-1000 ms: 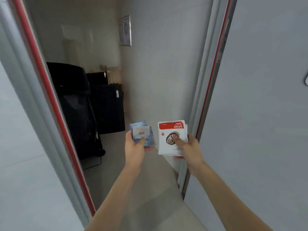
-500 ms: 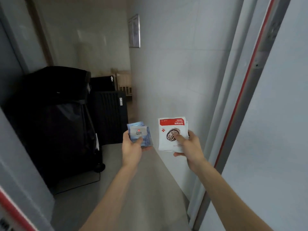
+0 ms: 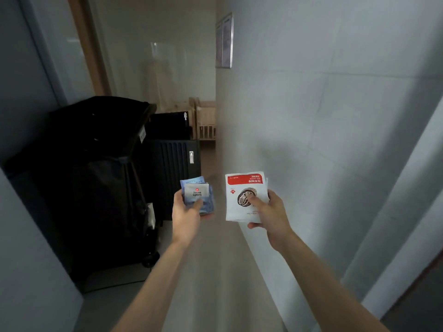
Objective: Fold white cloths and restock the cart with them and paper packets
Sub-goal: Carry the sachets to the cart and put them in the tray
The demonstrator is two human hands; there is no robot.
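— What is seen at the far left?
— A black cart (image 3: 96, 178) is parked against the left wall, with a black case (image 3: 171, 173) just beside it.

— And nearer, in the middle?
— Small blue packets (image 3: 197, 194) are gripped by the left hand (image 3: 185, 215), thumb pressed on top.

— To the right?
— White packets (image 3: 244, 196) with a red band are gripped by the right hand (image 3: 271, 214), near the tiled wall (image 3: 323, 116).

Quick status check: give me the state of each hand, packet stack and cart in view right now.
Left hand: grips the blue packets, thumb on top.
Blue packets: fanned stack, held upright.
Right hand: grips the white packets, thumb on front.
White packets: stacked, print upside down.
Black cart: standing on the floor, untouched.
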